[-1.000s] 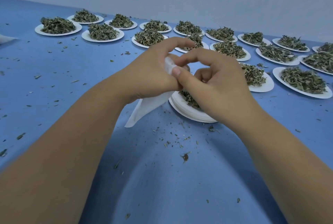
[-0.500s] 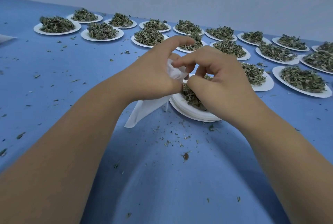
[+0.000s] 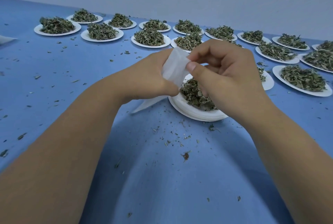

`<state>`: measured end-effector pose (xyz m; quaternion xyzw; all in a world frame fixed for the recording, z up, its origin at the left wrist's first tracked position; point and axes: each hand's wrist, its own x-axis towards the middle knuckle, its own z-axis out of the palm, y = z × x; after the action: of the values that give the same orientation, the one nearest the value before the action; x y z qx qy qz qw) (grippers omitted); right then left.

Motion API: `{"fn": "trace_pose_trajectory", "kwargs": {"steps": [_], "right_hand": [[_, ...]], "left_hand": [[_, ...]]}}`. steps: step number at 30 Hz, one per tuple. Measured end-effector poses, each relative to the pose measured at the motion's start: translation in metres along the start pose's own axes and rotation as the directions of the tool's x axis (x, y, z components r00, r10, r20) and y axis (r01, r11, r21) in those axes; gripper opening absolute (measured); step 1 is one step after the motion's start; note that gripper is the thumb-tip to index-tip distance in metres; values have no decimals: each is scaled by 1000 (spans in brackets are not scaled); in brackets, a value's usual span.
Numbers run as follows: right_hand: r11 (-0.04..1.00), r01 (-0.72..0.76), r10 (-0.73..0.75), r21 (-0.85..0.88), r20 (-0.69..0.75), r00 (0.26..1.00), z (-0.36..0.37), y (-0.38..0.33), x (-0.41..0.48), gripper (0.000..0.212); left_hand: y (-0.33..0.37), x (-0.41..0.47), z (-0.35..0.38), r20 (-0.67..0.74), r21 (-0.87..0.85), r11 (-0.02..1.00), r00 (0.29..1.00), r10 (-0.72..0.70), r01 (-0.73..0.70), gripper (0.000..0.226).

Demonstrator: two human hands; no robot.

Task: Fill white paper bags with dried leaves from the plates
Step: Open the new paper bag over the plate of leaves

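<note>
blue table [image 3: 54, 83] with leaf crumbs [image 3: 180, 139] scattered on it. left hand [image 3: 149, 74] is curled round the white paper bag [image 3: 173, 67]; the bag's lower end pokes out under it toward the table. right hand [image 3: 225, 76] pinches the bag's top edge between thumb and forefinger, other fingers curled. bag is held just above the near stack of plates [image 3: 189, 112], which has dried leaves [image 3: 194, 94] on it. more leaf-heaped plates [image 3: 276, 72] sit in rows behind and to the right.
</note>
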<state>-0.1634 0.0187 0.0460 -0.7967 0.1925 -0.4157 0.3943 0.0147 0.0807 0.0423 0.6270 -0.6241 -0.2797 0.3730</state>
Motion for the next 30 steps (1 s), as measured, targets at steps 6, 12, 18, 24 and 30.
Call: {"fn": "trace_pose_trajectory", "kwargs": {"steps": [6,12,18,24,30], "right_hand": [[1000,-11,10,26,41,999,-1,2,-1,7],[988,-19,50,-156,198,979,2,-4,-2,14],[983,-10,54,-181,242,969,4,-2,-4,34],[980,13,-15,-200,-5,1000,-12,6,1,20],[797,-52,235,-602,230,944,-43,32,7,35]], "left_hand": [[-2,0,-8,-159,80,996,987,-16,29,30],[-1,4,2,-194,224,975,979,61,-17,22],[-4,5,11,-223,311,943,955,193,-118,19],[-15,7,-6,-277,466,884,945,174,-27,28],[-21,8,-10,-269,617,778,961,68,118,38]]}}
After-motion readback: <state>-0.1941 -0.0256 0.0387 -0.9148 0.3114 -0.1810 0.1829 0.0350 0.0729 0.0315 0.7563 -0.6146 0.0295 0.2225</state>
